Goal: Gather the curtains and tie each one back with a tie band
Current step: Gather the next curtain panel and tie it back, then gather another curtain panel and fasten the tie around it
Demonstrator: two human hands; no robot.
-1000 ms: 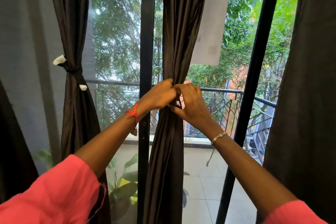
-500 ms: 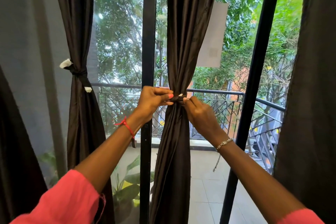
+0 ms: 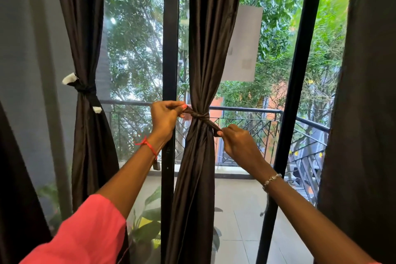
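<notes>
A dark brown middle curtain (image 3: pixel 211 53) hangs gathered in front of the glass door. A brown tie band (image 3: pixel 201 115) is wrapped and knotted around its waist. My left hand (image 3: pixel 166 117) pinches the band's left end, just left of the knot. My right hand (image 3: pixel 237 142) pinches the band's other end, lower and to the right of the knot. The two ends are pulled apart. The left curtain (image 3: pixel 85 49) is gathered and held by a dark tie band with white tips (image 3: pixel 82 89).
A loose dark curtain (image 3: pixel 368 113) hangs at the right edge and another dark curtain (image 3: pixel 15 178) at the far left. Black door frames (image 3: pixel 170 49) stand on both sides of the middle curtain. Beyond the glass are a balcony railing (image 3: pixel 246 111) and potted leaves (image 3: pixel 147 227).
My hands, joined at the knot a second ago, have drawn apart: the left went left, the right went down and right, each with an end of the band. The knot now shows.
</notes>
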